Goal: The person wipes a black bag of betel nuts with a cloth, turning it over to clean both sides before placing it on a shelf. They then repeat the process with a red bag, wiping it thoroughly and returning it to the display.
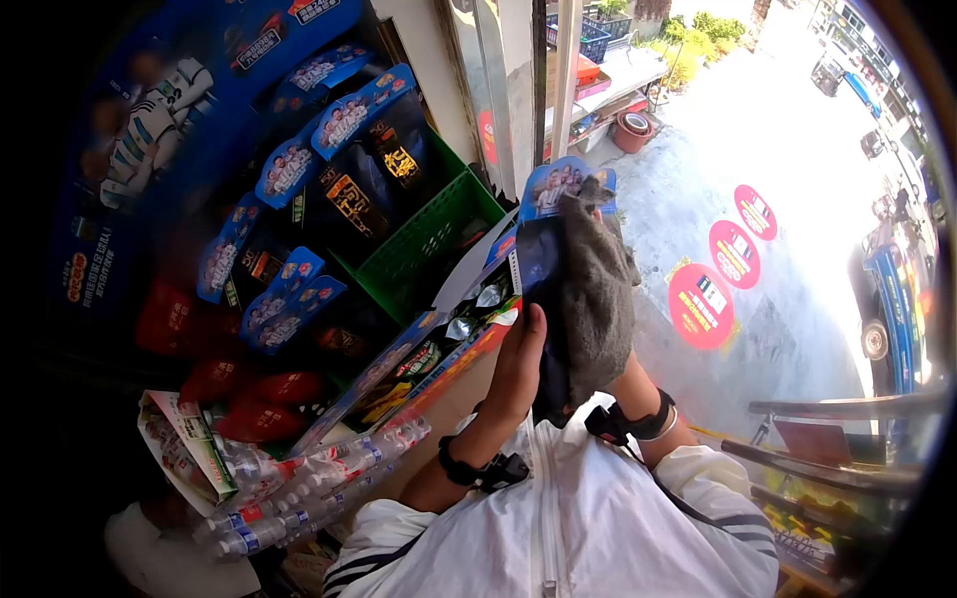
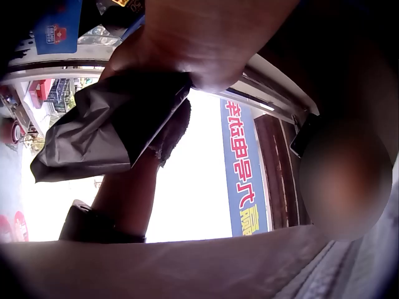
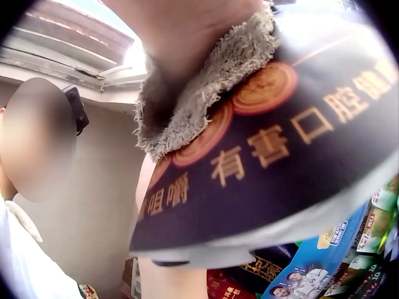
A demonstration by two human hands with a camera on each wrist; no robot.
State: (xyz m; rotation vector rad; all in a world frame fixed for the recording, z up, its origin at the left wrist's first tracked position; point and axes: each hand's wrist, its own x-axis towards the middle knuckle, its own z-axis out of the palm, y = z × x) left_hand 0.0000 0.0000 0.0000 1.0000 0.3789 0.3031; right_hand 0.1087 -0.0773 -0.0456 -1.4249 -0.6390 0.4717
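The left grip (image 1: 518, 361) is clamped on the lower edge of a dark packet (image 1: 541, 261), fingers curled round it, holding it upright before the chest. The right grip (image 3: 187, 31) presses a grey cloth (image 3: 206, 93) against the packet's face beside gold characters. The cloth covers its fingers, so I cannot tell whether they are curled or flat. From the head camera the cloth (image 1: 595, 284) drapes over the packet's right side. To the left stands a green basket (image 1: 431, 231) among blue-topped packets (image 1: 344, 120), and wrapped bottles (image 1: 299, 476) lie below them. On the right, 3 red round stickers (image 1: 701, 306) sit on the pavement
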